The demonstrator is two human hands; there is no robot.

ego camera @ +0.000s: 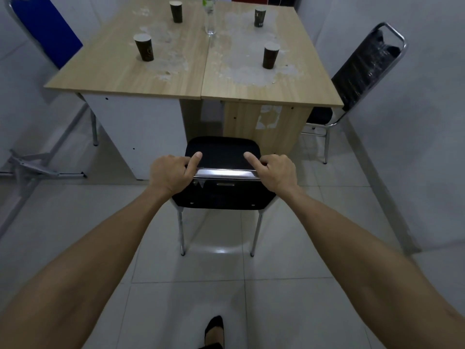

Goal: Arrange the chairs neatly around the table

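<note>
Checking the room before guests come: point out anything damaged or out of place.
The table top is worn, with pale patches around the cups. A folded metal frame lies on the floor left of it.

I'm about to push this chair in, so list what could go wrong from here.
1. The near chair faces the table's wooden panel; pushed straight, its seat may hit it.
2. A jolt could tip the clear bottle or paper cups.
3. The left hand and right hand grip only the top rail, so it may tilt.
</note>
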